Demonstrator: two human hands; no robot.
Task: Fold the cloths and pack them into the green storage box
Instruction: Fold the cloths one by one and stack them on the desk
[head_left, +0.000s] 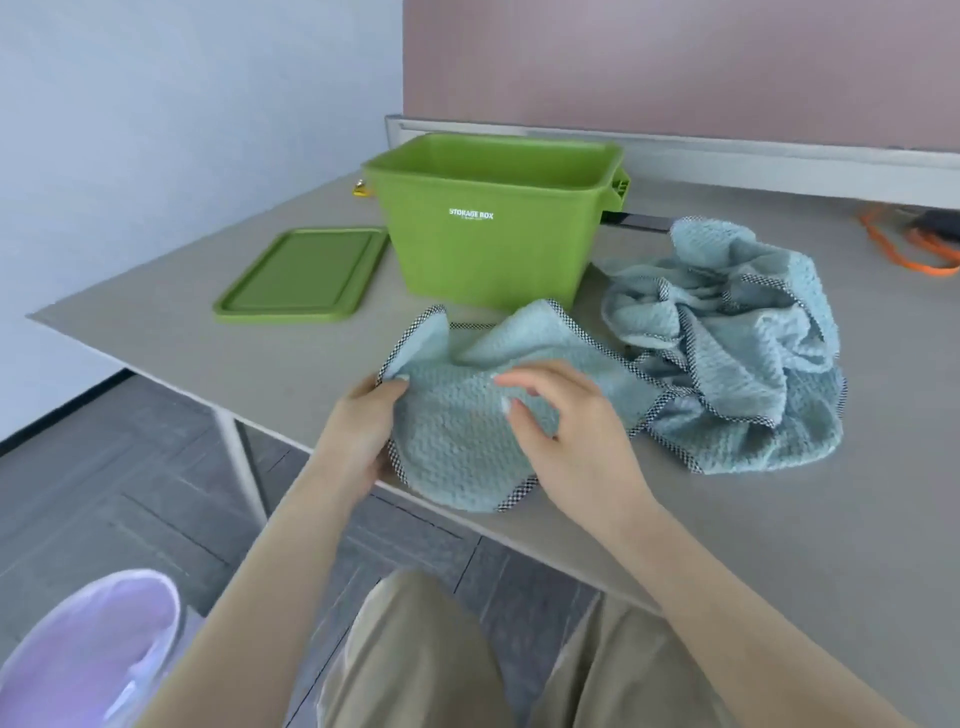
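A light blue cloth (467, 431) with a checkered border lies rumpled at the table's near edge, partly hanging over it. My left hand (358, 431) pinches its left edge. My right hand (566, 431) hovers over the middle of the cloth, fingers spread and curled, holding nothing that I can see. A crumpled pile of the same blue cloths (737, 343) sits to the right. The green storage box (488, 249) stands open behind the cloth; I see nothing inside it from here.
The box's green lid (301, 275) lies flat left of it. Orange cable (914, 249) and a dark object sit at the far right. A small yellow item (361, 189) is behind the box. A lined bin (88, 660) stands on the floor at lower left.
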